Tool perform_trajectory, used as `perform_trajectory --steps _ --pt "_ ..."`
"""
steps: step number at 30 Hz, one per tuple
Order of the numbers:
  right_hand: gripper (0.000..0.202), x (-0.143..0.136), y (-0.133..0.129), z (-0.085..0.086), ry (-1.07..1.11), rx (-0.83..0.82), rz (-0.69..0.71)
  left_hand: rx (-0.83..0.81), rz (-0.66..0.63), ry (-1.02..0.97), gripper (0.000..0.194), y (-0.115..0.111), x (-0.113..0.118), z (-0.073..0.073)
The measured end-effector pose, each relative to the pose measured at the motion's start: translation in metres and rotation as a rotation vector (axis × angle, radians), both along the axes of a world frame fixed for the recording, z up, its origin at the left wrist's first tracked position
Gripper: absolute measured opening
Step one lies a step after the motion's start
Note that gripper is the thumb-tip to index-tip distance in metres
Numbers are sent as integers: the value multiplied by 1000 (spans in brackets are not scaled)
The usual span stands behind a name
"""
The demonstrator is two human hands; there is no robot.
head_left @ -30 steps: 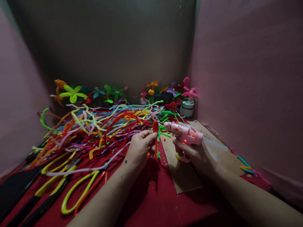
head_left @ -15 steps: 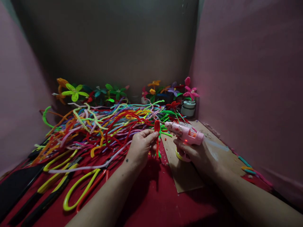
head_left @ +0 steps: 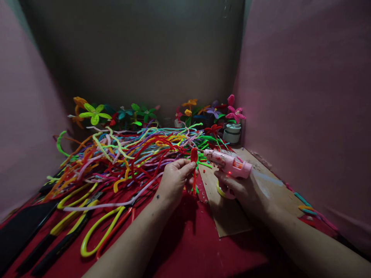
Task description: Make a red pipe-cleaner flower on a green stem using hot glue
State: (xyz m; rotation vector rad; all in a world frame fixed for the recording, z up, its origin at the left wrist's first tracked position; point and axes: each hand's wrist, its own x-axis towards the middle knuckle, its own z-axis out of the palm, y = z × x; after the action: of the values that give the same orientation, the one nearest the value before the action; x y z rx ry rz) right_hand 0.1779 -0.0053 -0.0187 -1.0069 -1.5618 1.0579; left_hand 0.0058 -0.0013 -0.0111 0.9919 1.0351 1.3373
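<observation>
Between thumb and fingers, my left hand (head_left: pixel 178 175) pinches a red pipe-cleaner petal (head_left: pixel 194 155) upright, its red stem hanging below the fingers. Some green pipe cleaner shows just behind it. My right hand (head_left: pixel 237 187) is wrapped round the handle of a pink glue gun (head_left: pixel 227 162), whose small red light glows. The gun's nozzle points left, close to the upper part of the petal; whether it touches cannot be made out. Part of a yellow ring shape (head_left: pixel 220 191) shows under my right hand.
A heap of coloured pipe cleaners (head_left: pixel 139 150) spreads across the red cloth (head_left: pixel 185 243). Pliers (head_left: pixel 68 227) and yellow-handled scissors (head_left: pixel 87 239) lie at front left. Cardboard (head_left: pixel 220 216) lies under my right hand. Pipe-cleaner flowers (head_left: pixel 94 114) and a grey-green pot (head_left: pixel 232 133) stand behind.
The whole view has shifted slightly, so everything appears a little further right. Both hands keep their grips, and the glue gun's nozzle stays close to the petal.
</observation>
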Motion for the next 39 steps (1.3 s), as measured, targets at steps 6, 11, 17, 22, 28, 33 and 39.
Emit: perform_trajectory --steps 6,11,17,22,28,33,39 --pt "19 1 -1 1 -41 33 -50 3 -18 -16 20 1 0 -1" --pt "31 0 -2 6 -48 46 -5 11 -24 -8 18 2 -1 -2" --pt "24 0 -1 2 -28 -37 -28 2 -7 5 21 2 0 0" --pt "41 0 -1 2 40 -35 36 -5 3 7 20 1 0 1" --pt "35 0 -2 5 -5 31 39 6 -17 -5 18 2 0 -1" --pt "27 0 -2 3 6 18 23 28 -16 -9 18 4 -2 -2" --pt "26 2 -1 1 -43 19 0 40 -2 24 20 2 -2 0"
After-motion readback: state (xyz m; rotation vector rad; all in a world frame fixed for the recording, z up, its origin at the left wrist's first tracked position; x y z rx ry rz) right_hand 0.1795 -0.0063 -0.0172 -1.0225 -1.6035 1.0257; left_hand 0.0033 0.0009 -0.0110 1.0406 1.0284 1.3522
